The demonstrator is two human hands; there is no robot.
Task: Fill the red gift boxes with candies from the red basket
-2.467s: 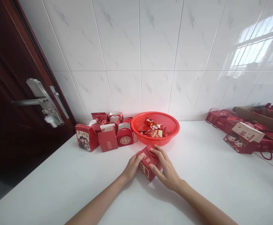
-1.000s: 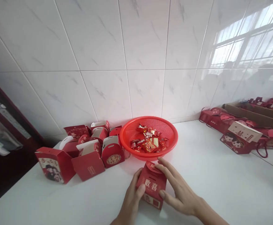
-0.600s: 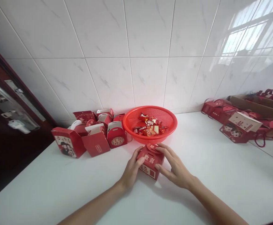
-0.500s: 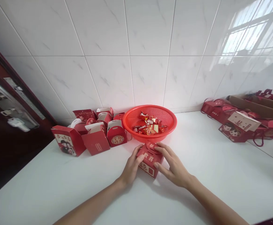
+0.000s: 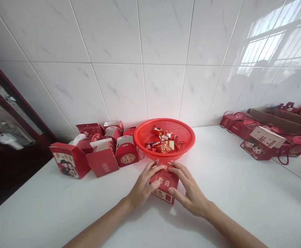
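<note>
A small red candy box (image 5: 163,179) with pale printed characters on its lid stands on the white table in front of me. My left hand (image 5: 141,187) holds its left side, thumb on the lid's near edge and fingers over the far part of the lid. On the other side, my right hand (image 5: 190,191) grips the box with the thumb near the front corner and fingertips on the top's far end. The lid looks folded down; the fingers partly cover its far flap. Just behind the box stands a red plastic basket (image 5: 140,137) with wrapped candies (image 5: 166,146) inside.
Several red gift boxes, some open on top like this box (image 5: 102,163), cluster at the left. More red boxes (image 5: 256,148) and a brown cardboard carton (image 5: 279,120) stand at the right. A tiled wall (image 5: 163,82) runs behind; a dark door (image 5: 8,148) is at far left.
The left fingers have moved from the box's side onto the far part of its lid. The right hand stays on the box. The view has shifted slightly.
</note>
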